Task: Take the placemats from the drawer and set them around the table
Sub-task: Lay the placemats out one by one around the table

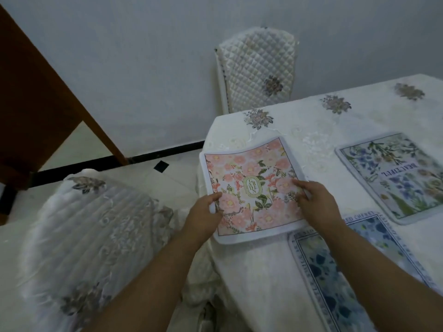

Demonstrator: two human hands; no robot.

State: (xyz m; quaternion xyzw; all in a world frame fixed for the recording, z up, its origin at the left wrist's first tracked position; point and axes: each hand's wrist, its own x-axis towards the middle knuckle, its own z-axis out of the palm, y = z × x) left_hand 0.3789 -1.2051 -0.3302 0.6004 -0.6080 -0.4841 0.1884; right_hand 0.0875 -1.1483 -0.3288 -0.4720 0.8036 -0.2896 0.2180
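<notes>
A quilted chair [257, 70] stands against the grey wall [143, 56]; a lace-covered chair [91, 236] sits nearer; a brown wooden door [36, 104] stands left.

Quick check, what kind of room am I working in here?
Most likely a home dining area: a table under a white embroidered cloth, quilt-covered chairs around it, and floral placemats being laid out.

Home dining room: clothed table [299, 121], covered chairs [257, 68]
</notes>
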